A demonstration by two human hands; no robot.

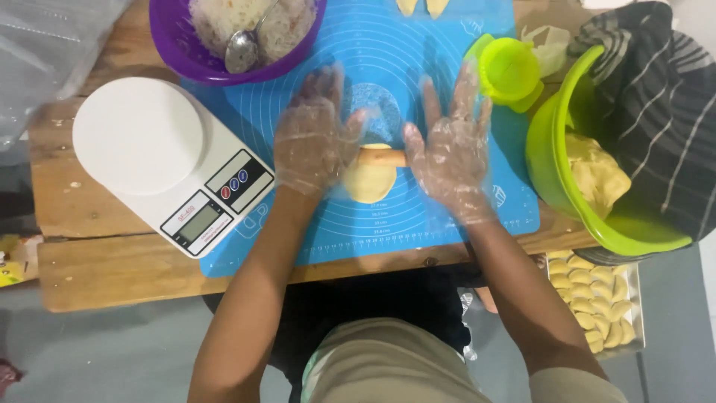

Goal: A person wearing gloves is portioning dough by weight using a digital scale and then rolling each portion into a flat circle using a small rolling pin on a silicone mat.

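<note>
Both hands, in clear plastic gloves, are pressing flat with fingers released: the left hand and right hand are resting on a small wooden rolling pin lying across a pale yellow dough round on the blue silicone mat on the wooden tabletop.

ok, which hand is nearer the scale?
Left. The left hand rests on the rolling pin just right of the scale; the right hand lies beyond the dough, farther away.
</note>
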